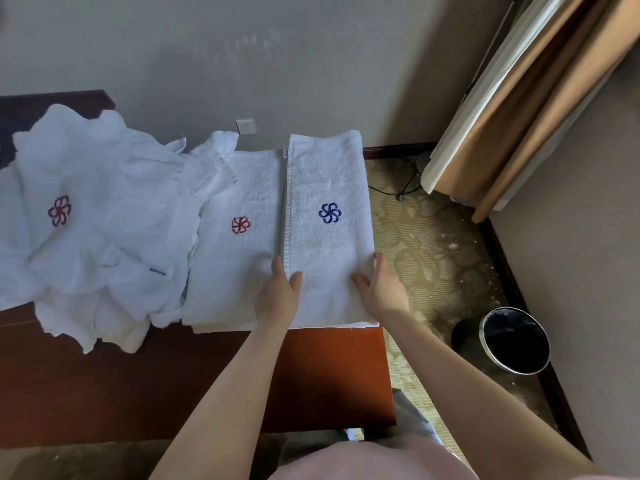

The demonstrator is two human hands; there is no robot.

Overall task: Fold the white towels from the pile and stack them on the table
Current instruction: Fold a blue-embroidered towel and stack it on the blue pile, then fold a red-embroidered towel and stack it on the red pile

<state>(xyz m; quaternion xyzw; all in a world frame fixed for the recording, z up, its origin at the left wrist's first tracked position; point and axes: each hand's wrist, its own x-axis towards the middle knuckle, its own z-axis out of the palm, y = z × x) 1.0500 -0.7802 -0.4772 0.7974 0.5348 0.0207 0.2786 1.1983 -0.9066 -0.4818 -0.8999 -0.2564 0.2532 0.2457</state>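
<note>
White blue-crested towel point(329, 230), left hand point(278, 292) flat on it, right hand point(381, 289) spread, pressing its edge.

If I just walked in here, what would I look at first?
Probably the blue-flower towel, folded at the right end of the table, with the left hand and right hand resting on its near end. Just left of it lies a red-flower towel. Farther left, a big crumpled pile of white towels hangs over the table's front edge.
</note>
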